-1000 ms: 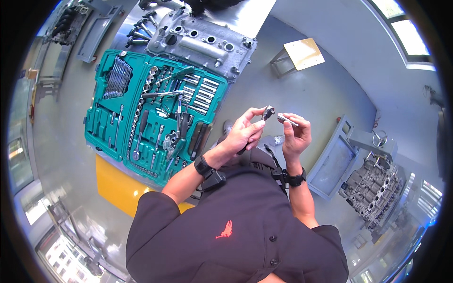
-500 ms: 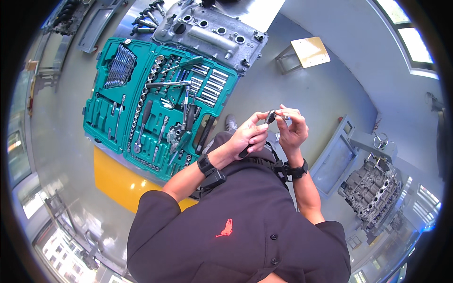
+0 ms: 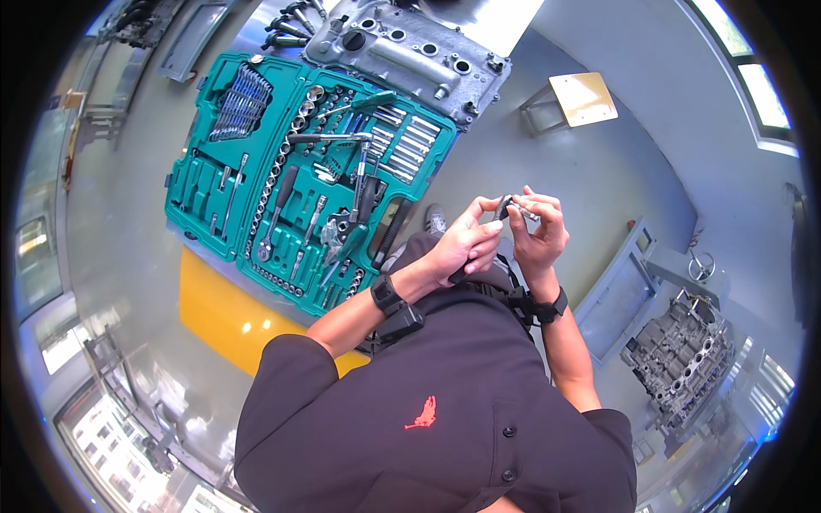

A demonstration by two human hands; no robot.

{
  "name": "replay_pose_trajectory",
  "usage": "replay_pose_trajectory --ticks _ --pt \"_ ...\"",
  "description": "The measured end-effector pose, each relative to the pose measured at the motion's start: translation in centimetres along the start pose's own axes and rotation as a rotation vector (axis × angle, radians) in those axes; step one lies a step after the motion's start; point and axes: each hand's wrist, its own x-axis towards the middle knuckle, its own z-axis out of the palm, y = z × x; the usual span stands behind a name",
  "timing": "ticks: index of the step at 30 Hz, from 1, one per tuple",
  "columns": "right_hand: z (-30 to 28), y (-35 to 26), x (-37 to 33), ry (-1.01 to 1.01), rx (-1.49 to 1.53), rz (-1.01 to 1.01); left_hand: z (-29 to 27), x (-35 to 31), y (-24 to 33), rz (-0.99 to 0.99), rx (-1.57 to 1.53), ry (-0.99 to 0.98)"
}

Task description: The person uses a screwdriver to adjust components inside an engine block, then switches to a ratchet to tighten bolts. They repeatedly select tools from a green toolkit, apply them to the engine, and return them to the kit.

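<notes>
Held in front of my body is a ratchet wrench (image 3: 503, 208) with a dark handle and a metal head. My left hand (image 3: 466, 246) is closed round it; the handle's end pokes out below the fingers. My right hand (image 3: 542, 235) pinches a small silver piece, which looks like a socket (image 3: 531, 215), right at the ratchet's head. The fingers partly hide where the two meet, so I cannot tell whether they are joined. To the left lies an opened green tool case (image 3: 235, 237) filled with sockets, combination wrenches (image 3: 242, 104) and another ratchet (image 3: 278, 214).
Beyond the case, a grey metal engine cover (image 3: 402, 64) lies on the bench beside several ignition coils (image 3: 289, 30). A stool (image 3: 583, 99) stands at the far right. An engine (image 3: 680, 350) on a stand with a handwheel (image 3: 701, 267) is at my right.
My view has turned slightly, so the case and bench sit farther right in it. Both hands keep their hold at the ratchet, the right fingers shifting a little at its head.
</notes>
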Motion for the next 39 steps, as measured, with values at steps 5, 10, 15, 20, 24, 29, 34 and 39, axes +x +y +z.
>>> replay_pose_trajectory --ticks 5,10,15,20,24,29,34,39 --pt "0.4 -0.3 -0.8 -0.018 0.086 0.128 0.1 -0.5 -0.5 0.026 -0.118 0.045" --pt "-0.3 0.1 -2.1 -0.17 0.276 0.236 -1.7 -1.0 1.1 0.019 0.401 -0.028" --pt "-2.8 0.8 -3.8 0.04 0.5 0.486 -10.1 0.7 7.3 0.433 1.938 0.447" --pt "-4.4 0.8 -5.9 0.12 0.607 0.668 -17.6 1.5 12.7 0.429 2.405 0.445" --pt "-5.2 0.2 -5.3 0.078 0.574 0.654 -17.9 3.0 14.3 0.235 2.428 0.324" --pt "-6.5 -1.0 -2.8 0.082 0.839 0.878 -16.8 4.0 15.2 0.485 2.244 0.309" --pt "-6.7 -4.0 -0.3 -0.098 0.48 0.761 -11.0 1.9 11.8 0.672 1.492 0.321" --pt "-4.9 -6.8 3.3 -0.19 0.376 0.624 -4.2 -0.6 8.6 0.764 1.329 0.044"
